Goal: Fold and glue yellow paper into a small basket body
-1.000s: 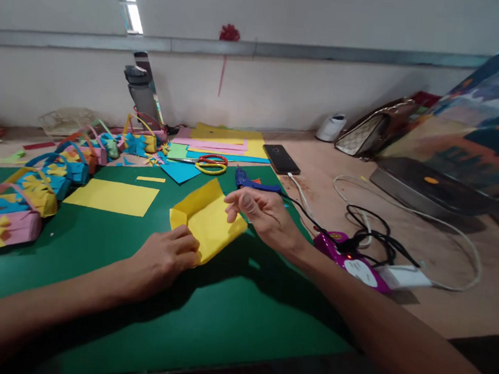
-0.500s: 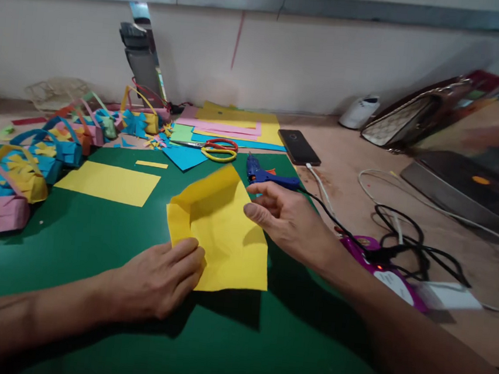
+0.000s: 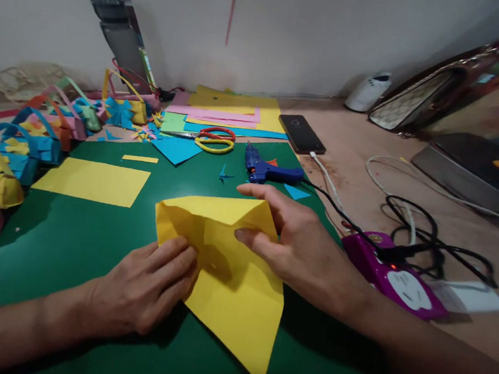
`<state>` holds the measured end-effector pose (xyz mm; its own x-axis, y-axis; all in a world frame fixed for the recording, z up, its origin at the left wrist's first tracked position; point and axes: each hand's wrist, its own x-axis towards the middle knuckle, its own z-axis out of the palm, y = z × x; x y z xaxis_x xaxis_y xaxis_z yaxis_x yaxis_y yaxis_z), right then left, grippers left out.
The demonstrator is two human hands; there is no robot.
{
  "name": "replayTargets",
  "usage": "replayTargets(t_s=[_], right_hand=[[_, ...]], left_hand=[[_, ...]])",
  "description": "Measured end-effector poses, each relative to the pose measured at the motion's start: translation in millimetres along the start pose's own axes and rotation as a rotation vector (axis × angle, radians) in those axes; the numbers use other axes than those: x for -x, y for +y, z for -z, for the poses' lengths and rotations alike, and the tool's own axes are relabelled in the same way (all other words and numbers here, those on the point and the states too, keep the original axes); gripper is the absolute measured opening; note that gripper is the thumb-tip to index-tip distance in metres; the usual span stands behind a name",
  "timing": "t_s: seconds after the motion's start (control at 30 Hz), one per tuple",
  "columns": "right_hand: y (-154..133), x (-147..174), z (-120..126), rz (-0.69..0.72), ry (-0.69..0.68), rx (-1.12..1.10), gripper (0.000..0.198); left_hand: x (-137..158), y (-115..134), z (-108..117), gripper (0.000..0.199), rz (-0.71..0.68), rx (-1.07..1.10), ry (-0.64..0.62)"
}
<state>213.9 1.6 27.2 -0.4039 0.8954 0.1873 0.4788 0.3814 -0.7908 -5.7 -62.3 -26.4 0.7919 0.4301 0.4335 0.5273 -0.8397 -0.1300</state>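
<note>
A sheet of yellow paper (image 3: 239, 292) is partly folded, its far edge and left side raised like the walls of a box. My left hand (image 3: 152, 283) is closed on the left side, fingers curled over the wall. At the far right corner is my right hand (image 3: 305, 245), thumb on the inner face and fingers behind the raised wall, with the paper between them. The near right corner of the sheet points down toward the front. Just beyond my right hand, a blue glue gun (image 3: 273, 170) lies on the green mat (image 3: 93, 248).
Several small paper baskets (image 3: 44, 146) line the left. A yellow paper rectangle (image 3: 93, 181), scissors (image 3: 215, 144) and coloured sheets (image 3: 230, 111) lie farther back. On the right are a phone (image 3: 301, 134), a purple power strip (image 3: 393, 277) and tangled cables (image 3: 442, 249).
My right hand has moved nearer and onto the paper's far corner, bending that wall inward. The sheet has turned, its near corner now lower. The view has tilted down slightly.
</note>
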Motion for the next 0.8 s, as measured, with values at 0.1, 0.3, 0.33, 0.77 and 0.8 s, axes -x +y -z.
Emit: replayTargets(t_s=[0.1,0.3,0.33,0.77,0.8], right_hand=[[1.0,-0.3,-0.9,0.017,0.005,0.045,0.043],[-13.8,12.2,9.7,0.252,0.156,0.135,0.033],[-17.8,16.8,11.1,0.341,0.106,0.179,0.027],[-9.4,46.6,-21.4,0.767,0.092,0.669,0.033],[-8.1,48.3,-23.5,0.78,0.122,0.666,0.033]], left_hand=[[-1.6,-3.3,2.0,0.023,0.022,0.151,-0.008],[-0.5,-5.7,-0.7,0.024,0.053,0.267,-0.059],[-0.6,-5.2,-1.8,0.024,0.058,0.268,-0.066],[-8.6,-0.4,4.4,0.033,-0.017,0.136,-0.068],[-8.2,0.3,4.3,0.033,-0.013,0.132,-0.07]])
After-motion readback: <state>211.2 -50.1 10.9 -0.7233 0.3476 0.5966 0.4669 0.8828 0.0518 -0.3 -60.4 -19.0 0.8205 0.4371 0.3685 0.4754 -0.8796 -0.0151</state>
